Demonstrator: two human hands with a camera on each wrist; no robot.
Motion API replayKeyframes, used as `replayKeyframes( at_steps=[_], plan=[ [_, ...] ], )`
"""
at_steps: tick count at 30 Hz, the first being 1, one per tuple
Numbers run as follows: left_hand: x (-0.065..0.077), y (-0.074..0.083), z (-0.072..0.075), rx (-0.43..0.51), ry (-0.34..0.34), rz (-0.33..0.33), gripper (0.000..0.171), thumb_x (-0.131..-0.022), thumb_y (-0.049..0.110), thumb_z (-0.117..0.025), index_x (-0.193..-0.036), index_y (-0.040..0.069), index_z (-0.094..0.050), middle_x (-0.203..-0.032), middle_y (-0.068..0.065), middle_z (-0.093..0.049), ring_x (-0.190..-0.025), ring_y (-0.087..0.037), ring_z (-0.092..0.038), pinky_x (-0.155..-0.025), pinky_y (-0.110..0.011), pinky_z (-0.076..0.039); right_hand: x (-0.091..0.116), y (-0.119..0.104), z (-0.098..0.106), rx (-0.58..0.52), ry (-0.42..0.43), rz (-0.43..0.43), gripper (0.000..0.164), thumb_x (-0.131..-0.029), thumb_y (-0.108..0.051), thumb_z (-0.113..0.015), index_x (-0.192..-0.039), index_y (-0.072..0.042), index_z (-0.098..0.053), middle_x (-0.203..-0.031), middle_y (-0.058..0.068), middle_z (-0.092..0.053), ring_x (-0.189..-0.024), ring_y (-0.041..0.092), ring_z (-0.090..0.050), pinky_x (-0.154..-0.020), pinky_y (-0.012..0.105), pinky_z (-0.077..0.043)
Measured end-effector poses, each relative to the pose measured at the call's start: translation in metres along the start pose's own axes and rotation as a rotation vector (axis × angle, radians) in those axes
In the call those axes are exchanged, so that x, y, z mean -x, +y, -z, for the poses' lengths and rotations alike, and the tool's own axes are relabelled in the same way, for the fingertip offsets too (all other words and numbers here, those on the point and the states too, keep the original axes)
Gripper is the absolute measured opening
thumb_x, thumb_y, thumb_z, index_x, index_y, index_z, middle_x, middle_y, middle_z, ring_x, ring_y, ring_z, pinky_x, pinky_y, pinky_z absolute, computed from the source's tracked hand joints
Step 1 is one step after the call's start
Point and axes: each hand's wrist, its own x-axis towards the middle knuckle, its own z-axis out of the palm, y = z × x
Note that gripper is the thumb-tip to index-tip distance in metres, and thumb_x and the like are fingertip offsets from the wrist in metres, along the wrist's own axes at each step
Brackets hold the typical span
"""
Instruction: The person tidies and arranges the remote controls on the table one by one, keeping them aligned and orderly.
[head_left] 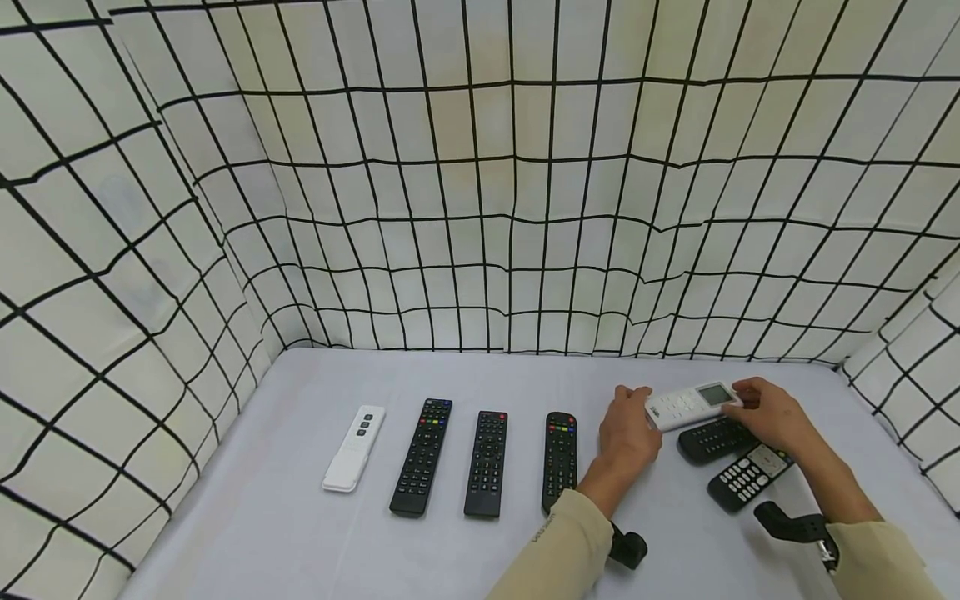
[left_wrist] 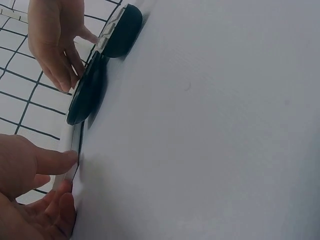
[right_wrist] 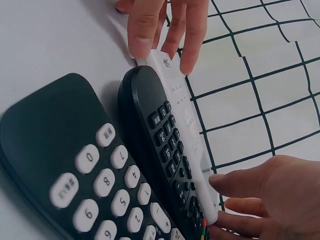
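Observation:
A white air-conditioner remote control (head_left: 678, 407) with a grey screen lies slanted at the back right of the table, held between both hands. My left hand (head_left: 632, 429) pinches its left end, thumb on the near side. At the screen end, my right hand (head_left: 776, 418) has thumb and fingers about the corner, also seen in the right wrist view. Just in front lies a black remote control (right_wrist: 145, 100), under the right hand's fingers in the head view. Nearer still is a black remote control with white buttons (head_left: 738, 482); the right forearm passes beside it.
To the left stand a slim white remote control (head_left: 355, 448) and three black remote controls, the leftmost (head_left: 422, 457), the middle one (head_left: 486, 463) and one (head_left: 559, 454) partly behind the left sleeve. White cloth with a black grid (head_left: 450, 250) walls the table (head_left: 300, 542).

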Motion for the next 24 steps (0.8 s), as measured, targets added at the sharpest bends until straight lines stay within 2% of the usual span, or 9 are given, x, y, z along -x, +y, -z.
replayKeyframes(
  at_steps=[6, 9, 15, 24],
  plan=[
    [0.003, 0.001, 0.002, -0.006, -0.008, -0.018, 0.062, -0.086, 0.015, -0.085, -0.142, 0.021, -0.061, -0.127, -0.002, -0.061, -0.106, -0.011, -0.064, -0.085, -0.024, -0.054, 0.001, -0.002, -0.002, -0.022, 0.021, 0.006, 0.058, -0.102, -0.019, -0.062, -0.138, 0.022, -0.044, -0.132, 0.047, -0.054, -0.121, 0.059, -0.056, -0.094, 0.062, -0.054],
    [0.006, 0.001, 0.003, 0.023, -0.014, -0.018, 0.062, -0.088, 0.015, -0.083, -0.145, 0.021, -0.059, -0.131, -0.003, -0.059, -0.109, -0.012, -0.064, -0.089, -0.024, -0.054, 0.002, -0.005, -0.003, -0.032, 0.039, 0.012, 0.061, -0.103, -0.023, -0.062, -0.14, 0.021, -0.043, -0.135, 0.046, -0.052, -0.124, 0.059, -0.055, -0.096, 0.063, -0.053],
    [0.016, 0.004, 0.006, 0.196, -0.038, 0.018, 0.068, -0.087, 0.009, -0.082, -0.149, 0.017, -0.055, -0.129, -0.004, -0.053, -0.1, -0.008, -0.058, -0.086, -0.021, -0.052, 0.007, -0.013, -0.005, -0.062, 0.089, -0.003, 0.069, -0.104, -0.035, -0.062, -0.145, 0.016, -0.04, -0.141, 0.044, -0.048, -0.126, 0.058, -0.052, -0.095, 0.064, -0.052],
    [0.03, 0.006, 0.015, 0.44, -0.035, 0.012, 0.076, -0.079, -0.002, -0.085, -0.147, 0.01, -0.054, -0.12, 0.001, -0.046, -0.092, 0.0, -0.053, -0.072, -0.014, -0.047, 0.014, -0.025, -0.009, -0.13, 0.227, 0.067, 0.065, -0.102, -0.026, -0.066, -0.148, 0.012, -0.041, -0.142, 0.041, -0.05, -0.119, 0.057, -0.057, -0.087, 0.061, -0.057]
  ],
)
